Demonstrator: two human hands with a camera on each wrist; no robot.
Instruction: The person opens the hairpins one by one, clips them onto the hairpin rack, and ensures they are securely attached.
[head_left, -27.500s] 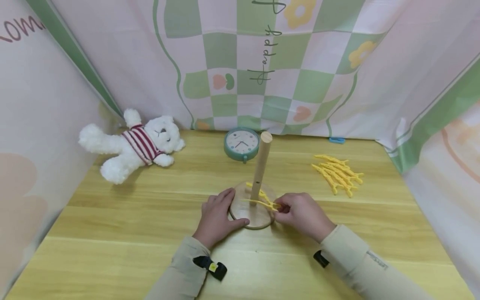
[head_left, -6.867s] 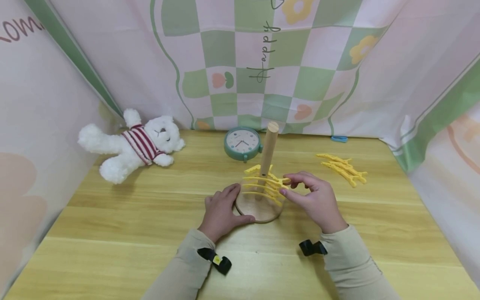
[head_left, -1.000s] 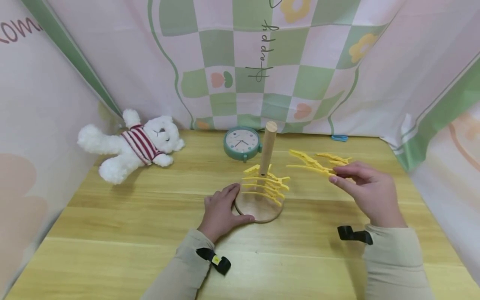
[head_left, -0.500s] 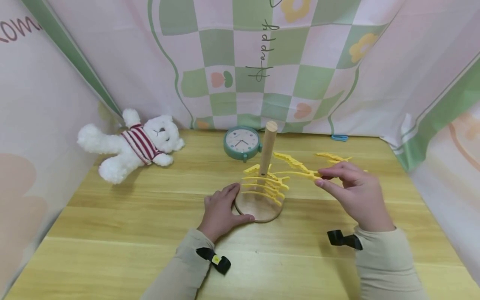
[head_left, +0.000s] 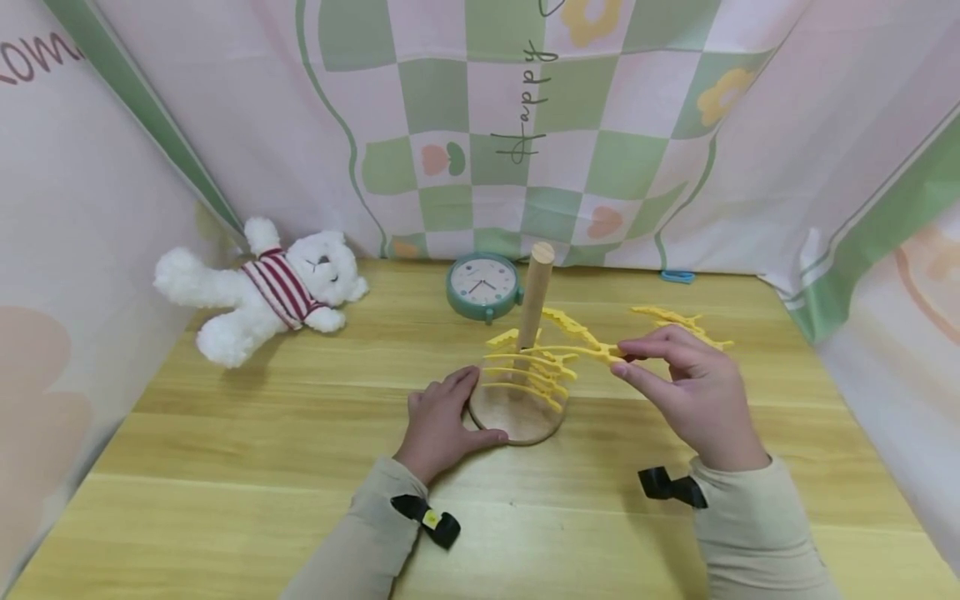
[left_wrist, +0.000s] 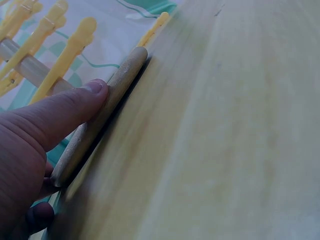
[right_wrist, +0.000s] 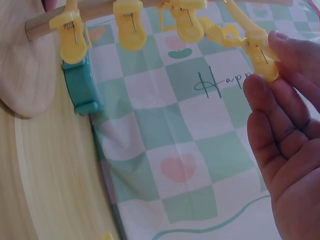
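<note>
My left hand (head_left: 442,425) grips the rim of the round wooden base (head_left: 521,425); its thumb lies on the edge in the left wrist view. From that base rises a wooden post (head_left: 536,292). Several yellow alligator hair clips (head_left: 525,383) are clamped across the post's lower part, one above another. Just right of the post, my right hand (head_left: 690,392) pinches the tail ends of another yellow hair clip (head_left: 600,352). This clip's jaws are spread apart, with its tips at the post above the clamped ones. The right wrist view shows thumb and fingers (right_wrist: 260,92) pressing the clip's ends.
A few loose yellow hair clips (head_left: 667,317) lie at the right, partly behind my right hand. At the back are a green round clock (head_left: 483,286) and a small blue clip (head_left: 678,277). A white teddy bear (head_left: 277,287) in a striped shirt lies at the left.
My right hand has brought the pinched hair clip leftward from the loose pile to the post. Compared with much earlier, more clips sit on the post and fewer lie loose. My left hand stays put.
</note>
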